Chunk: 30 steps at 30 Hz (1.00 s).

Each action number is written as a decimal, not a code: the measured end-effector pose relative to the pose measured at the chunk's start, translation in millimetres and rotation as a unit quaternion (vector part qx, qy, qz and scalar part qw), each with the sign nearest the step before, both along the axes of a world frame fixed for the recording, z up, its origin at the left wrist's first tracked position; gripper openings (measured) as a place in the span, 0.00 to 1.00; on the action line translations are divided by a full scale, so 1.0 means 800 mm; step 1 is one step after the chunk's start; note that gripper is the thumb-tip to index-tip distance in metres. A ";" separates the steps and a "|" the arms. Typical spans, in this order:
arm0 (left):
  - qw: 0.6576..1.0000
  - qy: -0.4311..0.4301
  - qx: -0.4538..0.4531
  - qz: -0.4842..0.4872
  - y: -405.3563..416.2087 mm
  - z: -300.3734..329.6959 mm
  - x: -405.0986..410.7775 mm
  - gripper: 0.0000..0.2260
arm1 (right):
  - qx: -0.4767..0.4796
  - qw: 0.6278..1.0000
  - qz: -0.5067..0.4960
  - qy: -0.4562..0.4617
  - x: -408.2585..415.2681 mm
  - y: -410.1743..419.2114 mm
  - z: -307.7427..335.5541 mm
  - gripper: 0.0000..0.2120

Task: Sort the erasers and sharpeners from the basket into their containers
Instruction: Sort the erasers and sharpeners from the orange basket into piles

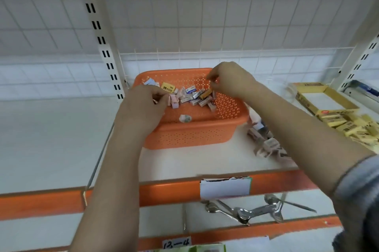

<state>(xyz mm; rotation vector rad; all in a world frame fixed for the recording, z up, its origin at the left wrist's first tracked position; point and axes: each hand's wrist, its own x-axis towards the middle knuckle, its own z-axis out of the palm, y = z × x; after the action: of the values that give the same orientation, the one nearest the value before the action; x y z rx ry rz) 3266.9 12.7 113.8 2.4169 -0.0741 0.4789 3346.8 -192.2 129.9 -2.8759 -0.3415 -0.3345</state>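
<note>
Reaching into the basket [196, 128], the left hand [143, 108] was seen curled on pink erasers [174, 102] at its left side; the loose pile [194, 95] lay mid-basket. The right hand [227, 81] appeared pinched, its contents hidden. Several pieces gripped together could be dropped or mis-sorted.

Both forearms are bare. The right arm wears a blue-grey denim-like sleeve [356, 194], pushed up beyond the wrist, with a stitched cuff edge. The left arm shows no sleeve.
</note>
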 end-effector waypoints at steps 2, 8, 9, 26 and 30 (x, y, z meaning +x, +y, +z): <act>1.000 0.007 0.001 -0.001 0.000 -0.002 0.001 0.08 | -0.126 0.991 0.011 0.046 0.034 0.005 -0.012 0.14; 1.000 0.000 0.007 0.004 0.006 -0.002 0.001 0.08 | -0.330 0.942 0.043 0.050 0.065 0.019 -0.025 0.10; 1.000 -0.001 0.008 0.007 0.007 -0.002 0.002 0.08 | -0.350 0.934 0.048 0.050 0.067 0.021 -0.025 0.10; 0.994 0.035 0.085 -0.056 0.009 0.003 0.057 0.08 | -0.140 0.990 0.017 -0.028 0.047 -0.011 -0.009 0.13; 0.978 0.075 0.158 -0.111 -0.011 0.015 0.109 0.07 | 0.192 0.978 -0.034 -0.075 -0.020 -0.033 -0.008 0.09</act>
<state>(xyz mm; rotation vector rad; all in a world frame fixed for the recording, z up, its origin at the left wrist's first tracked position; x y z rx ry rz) 3353.8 3.6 125.5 2.7049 -0.3759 0.1929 3331.1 -218.5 123.6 -2.4927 -0.1790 -0.5652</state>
